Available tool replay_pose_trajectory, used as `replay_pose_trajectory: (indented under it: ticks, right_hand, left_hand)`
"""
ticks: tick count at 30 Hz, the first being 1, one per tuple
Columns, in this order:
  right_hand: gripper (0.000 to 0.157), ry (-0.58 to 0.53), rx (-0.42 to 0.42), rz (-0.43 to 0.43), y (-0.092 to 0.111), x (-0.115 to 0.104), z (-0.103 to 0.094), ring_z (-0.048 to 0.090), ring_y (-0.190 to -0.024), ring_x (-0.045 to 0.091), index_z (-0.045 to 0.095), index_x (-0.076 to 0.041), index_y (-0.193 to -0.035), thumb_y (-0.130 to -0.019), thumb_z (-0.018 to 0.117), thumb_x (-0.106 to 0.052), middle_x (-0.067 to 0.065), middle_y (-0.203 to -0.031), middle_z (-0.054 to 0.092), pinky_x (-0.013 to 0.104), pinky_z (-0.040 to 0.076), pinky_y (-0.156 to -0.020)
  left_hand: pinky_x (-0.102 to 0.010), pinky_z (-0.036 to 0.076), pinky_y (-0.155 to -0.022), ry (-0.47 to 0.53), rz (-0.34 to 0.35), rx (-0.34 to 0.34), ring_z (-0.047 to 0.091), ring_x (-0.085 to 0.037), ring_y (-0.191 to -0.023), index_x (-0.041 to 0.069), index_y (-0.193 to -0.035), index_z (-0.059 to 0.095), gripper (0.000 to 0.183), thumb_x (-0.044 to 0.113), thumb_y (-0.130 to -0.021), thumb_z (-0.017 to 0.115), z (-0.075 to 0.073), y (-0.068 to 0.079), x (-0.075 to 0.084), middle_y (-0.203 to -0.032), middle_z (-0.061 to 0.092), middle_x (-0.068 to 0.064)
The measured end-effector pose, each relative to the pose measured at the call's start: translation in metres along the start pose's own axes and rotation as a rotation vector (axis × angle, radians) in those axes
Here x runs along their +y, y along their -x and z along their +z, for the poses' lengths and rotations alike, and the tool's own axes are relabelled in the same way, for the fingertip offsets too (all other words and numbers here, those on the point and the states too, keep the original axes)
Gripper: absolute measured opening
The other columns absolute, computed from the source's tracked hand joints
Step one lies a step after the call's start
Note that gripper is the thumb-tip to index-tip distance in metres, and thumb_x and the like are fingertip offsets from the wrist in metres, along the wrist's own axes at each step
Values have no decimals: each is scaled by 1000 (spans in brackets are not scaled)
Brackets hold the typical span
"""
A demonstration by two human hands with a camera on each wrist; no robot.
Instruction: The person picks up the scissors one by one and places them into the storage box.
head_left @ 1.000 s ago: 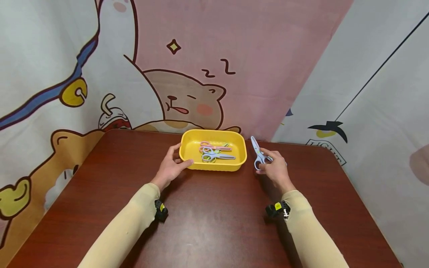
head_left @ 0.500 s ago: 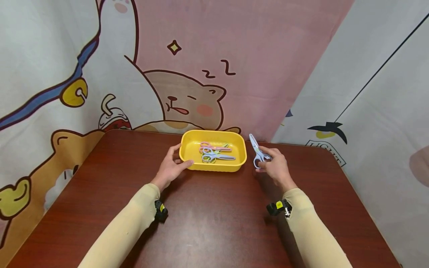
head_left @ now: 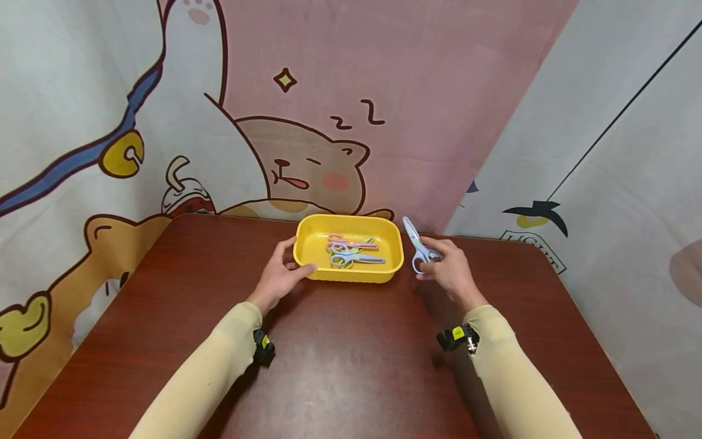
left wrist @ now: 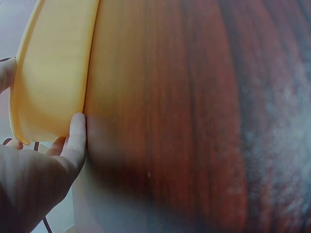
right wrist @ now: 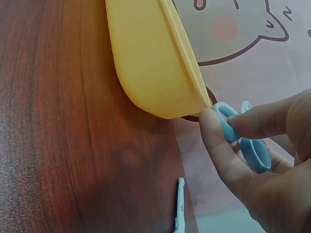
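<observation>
A yellow plastic tray (head_left: pixel 356 276) stands at the back of the table. My left hand (head_left: pixel 274 280) holds its left end, thumb at the front rim and fingers against the outer wall. Blue scissors (head_left: pixel 362 258), pink scissors (head_left: pixel 368 245) and partly covered green scissors (head_left: pixel 370 239) lie in a pile inside. Just right of the tray, my right hand (head_left: pixel 454 274) pinches another pair of blue scissors (head_left: pixel 411 231) by the handles, blades pointing away from me and tilted slightly left. In the right wrist view, the fingertips and handles overlap the tray's corner.
Below the right hand, a slim pale-blue piece (right wrist: pixel 180 206) lies on the brown wooden table (head_left: pixel 340 353), mostly out of frame. Behind the table's back edge hangs a cloth (head_left: pixel 428 122) printed with cartoon animals.
My right hand has shifted slightly left toward the tray, carrying the blue scissors. The left hand and the tray have stayed in place.
</observation>
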State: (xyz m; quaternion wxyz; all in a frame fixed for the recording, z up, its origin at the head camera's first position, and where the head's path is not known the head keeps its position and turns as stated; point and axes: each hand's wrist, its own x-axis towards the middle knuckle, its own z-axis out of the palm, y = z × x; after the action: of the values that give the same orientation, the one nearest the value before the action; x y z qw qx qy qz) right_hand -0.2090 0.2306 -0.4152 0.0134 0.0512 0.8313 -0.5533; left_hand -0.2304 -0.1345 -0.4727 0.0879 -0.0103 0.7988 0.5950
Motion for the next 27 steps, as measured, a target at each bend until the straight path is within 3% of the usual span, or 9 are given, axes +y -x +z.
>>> replay_pose_trajectory:
  ticks: [18, 27]
  right_hand:
    - [64, -50, -75, -31, -1, -15, 1, 63, -96, 31, 51, 0, -150, -89, 62, 19, 24, -147, 36, 35, 62, -72]
    - [63, -19, -112, -21, -3, -23, 8, 54, -104, 34, 55, -3, -148, -89, 65, 15, 22, -142, 41, 38, 62, -72]
  left_hand:
    - [-32, 54, -88, 4, 4, -1, 61, -29, -116, 28, -161, 28, 91, 31, -89, 83, 0, 1, 1, -140, 51, -14]
    - [-32, 55, -88, 4, 10, 3, 61, -29, -116, 28, -160, 28, 91, 33, -88, 84, 0, 0, 0, -141, 51, -14]
